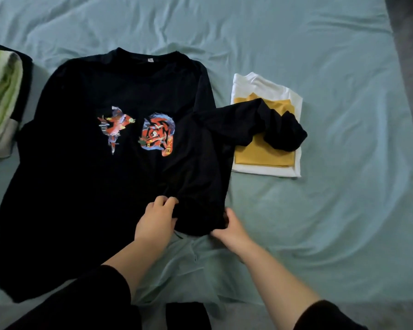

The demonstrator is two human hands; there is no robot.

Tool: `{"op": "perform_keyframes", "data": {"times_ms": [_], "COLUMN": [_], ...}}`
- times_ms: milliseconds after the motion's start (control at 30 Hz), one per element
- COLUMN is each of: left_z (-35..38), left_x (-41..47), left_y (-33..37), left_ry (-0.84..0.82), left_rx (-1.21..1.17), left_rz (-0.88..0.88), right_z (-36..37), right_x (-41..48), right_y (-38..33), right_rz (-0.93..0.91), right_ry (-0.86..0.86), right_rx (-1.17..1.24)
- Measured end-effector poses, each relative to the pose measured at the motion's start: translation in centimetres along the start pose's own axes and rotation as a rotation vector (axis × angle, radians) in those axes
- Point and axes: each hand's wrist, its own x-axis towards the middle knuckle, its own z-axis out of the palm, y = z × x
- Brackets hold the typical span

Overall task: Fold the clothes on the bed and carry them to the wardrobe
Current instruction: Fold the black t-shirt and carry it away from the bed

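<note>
2 hands: left hand (156,219) and right hand (230,228) pinch soft black sweatshirt (86,186) hem.

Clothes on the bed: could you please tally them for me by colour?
Black: 2, the printed sweatshirt and a dark piece under the striped garment
Green-and-white: 1, the folded striped garment
White: 1, the folded white garment
Yellow: 1, the yellow garment on top of it
Total: 5; the grey edge at far left may be a sixth, I cannot tell.
</note>
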Motion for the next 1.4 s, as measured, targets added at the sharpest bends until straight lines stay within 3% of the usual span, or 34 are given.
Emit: {"op": "perform_keyframes", "data": {"times_ms": [100,233,333,467,533,667,800,900,1033,1133,1233,1400], "left_z": [-1.5,-3.6,-4.1,-3.3,-2.6,-0.9,-1.0,-1.1,-0.4,1.0,3.1,5.6], "left_x": [0.5,1.9,1.7,-2.4,-4.7,-5.9,-4.9,-4.3,-3.5,-3.3,-3.0,-3.1], "left_y": [-1.3,-1.9,-1.0,1.8,3.5,5.5,5.1,4.2,3.6,3.7,3.7,2.6], "left_ry": [0.017,-0.026,-0.073,0.246,0.263,0.049,-0.333,-0.55,-0.508,-0.382,-0.393,-0.513], "left_rx": [-0.109,-0.204,-0.192,-0.09,-0.146,-0.193,-0.123,-0.175,-0.103,0.144,0.204,0.298], "left_rz": [-0.009,-0.117,-0.151,-0.108,-0.071,0.016,0.302,0.324,0.249,0.228,0.168,0.111], "right_z": [2.6,3.5,2.6,1.5,1.4,0.2,-1.9,-2.5,-2.4,-1.6,-1.2,-1.4], "right_x": [-0.3,-0.7,-2.0,-3.6,-4.4,-6.0,-7.0,-7.4,-7.1,-6.1,-5.2,-5.9], "right_y": [-0.4,-2.1,-4.6,-7.1,-7.7,-6.6,-3.5,-0.1,3.9,5.2,7.1,10.8], "right_rz": [-0.089,-0.177,-0.209,-0.108,-0.07,0.015,0.198,0.184,0.039,0.113,0.1,0.131], "right_ry": [-0.008,0.221,0.254,0.281,0.281,0.322,0.289,0.305,0.452,0.313,0.167,0.368], "right_rx": [0.014,-0.085,0.219,0.528,0.582,0.523,0.575,0.41,0.045,0.127,0.076,-0.041]}}
